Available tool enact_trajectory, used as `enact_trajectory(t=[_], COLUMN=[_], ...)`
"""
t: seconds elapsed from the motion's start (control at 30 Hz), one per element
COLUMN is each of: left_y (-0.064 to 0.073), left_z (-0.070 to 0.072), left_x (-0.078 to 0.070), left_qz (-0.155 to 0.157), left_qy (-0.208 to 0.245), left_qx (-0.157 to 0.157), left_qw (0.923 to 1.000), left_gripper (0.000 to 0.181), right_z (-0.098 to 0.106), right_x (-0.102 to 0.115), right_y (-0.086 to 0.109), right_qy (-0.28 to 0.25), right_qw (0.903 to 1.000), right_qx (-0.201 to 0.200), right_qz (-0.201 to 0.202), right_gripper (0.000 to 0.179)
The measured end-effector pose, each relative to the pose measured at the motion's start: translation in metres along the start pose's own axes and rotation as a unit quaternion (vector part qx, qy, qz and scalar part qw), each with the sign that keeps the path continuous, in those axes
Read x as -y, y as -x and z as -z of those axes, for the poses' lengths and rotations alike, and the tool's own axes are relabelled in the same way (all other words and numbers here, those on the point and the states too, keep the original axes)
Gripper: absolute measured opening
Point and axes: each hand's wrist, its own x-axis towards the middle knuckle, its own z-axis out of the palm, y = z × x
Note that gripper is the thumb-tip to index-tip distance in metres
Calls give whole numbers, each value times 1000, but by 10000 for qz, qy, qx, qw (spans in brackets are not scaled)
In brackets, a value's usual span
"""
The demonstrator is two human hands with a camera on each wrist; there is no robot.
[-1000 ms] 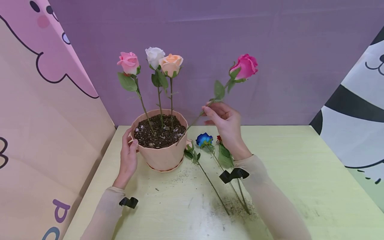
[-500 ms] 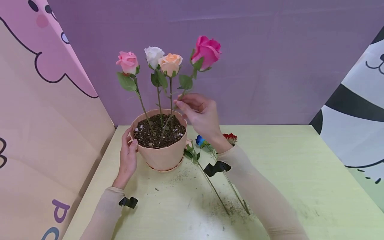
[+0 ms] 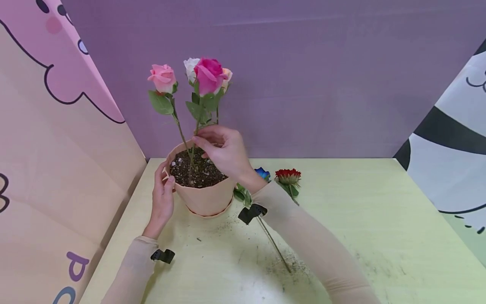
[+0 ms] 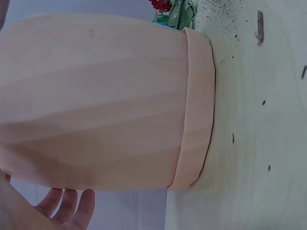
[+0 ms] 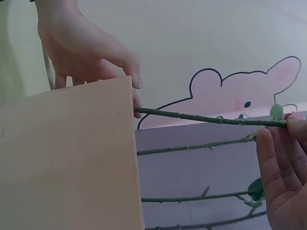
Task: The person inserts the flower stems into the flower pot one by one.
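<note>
My right hand [image 3: 224, 154] pinches the stem of a magenta rose [image 3: 209, 77] between thumb and fingers, above the soil [image 3: 186, 169] of a peach flowerpot [image 3: 205, 200]. The rose's stem stands nearly upright, its lower end at the soil. In the right wrist view the stem [image 5: 201, 118] runs from the pot's rim to the fingertips. My left hand [image 3: 162, 202] holds the pot's left side, thumb at the rim. A pink rose [image 3: 162, 79], a white rose [image 3: 191, 69] and a peach rose [image 3: 227, 77] stand in the soil, the last two partly hidden behind the magenta one.
Right of the pot, a red flower [image 3: 288, 176], a blue flower [image 3: 262, 173] and another stem [image 3: 275, 245] lie on the table [image 3: 360, 211], partly under my right forearm. Soil crumbs are scattered about. A purple backdrop [image 3: 322, 84] rises behind.
My right hand has carried the magenta rose leftward from beside the pot to over its soil, and the stem has swung from slanted to nearly upright. The left hand stays at the pot.
</note>
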Motion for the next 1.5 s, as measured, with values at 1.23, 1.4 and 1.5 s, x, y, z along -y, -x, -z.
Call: enact_trajectory(t=[1.23, 1.4, 1.5], left_y=[2, 0, 0], left_z=[1, 0, -1], left_x=[2, 4, 4], left_qz=[37, -77, -127], left_qy=[-78, -8, 18], left_qx=[47, 45, -10], left_qw=[10000, 10000, 9999], left_gripper=[55, 56, 55], right_z=[-38, -39, -38], right_x=[-54, -58, -59], right_y=[16, 17, 18], right_qy=[2513, 2694, 2868], right_qw=[9569, 9481, 9402], right_qx=[682, 1122, 1338], right_qz=[1283, 1264, 1259], right_gripper=[22, 22, 21])
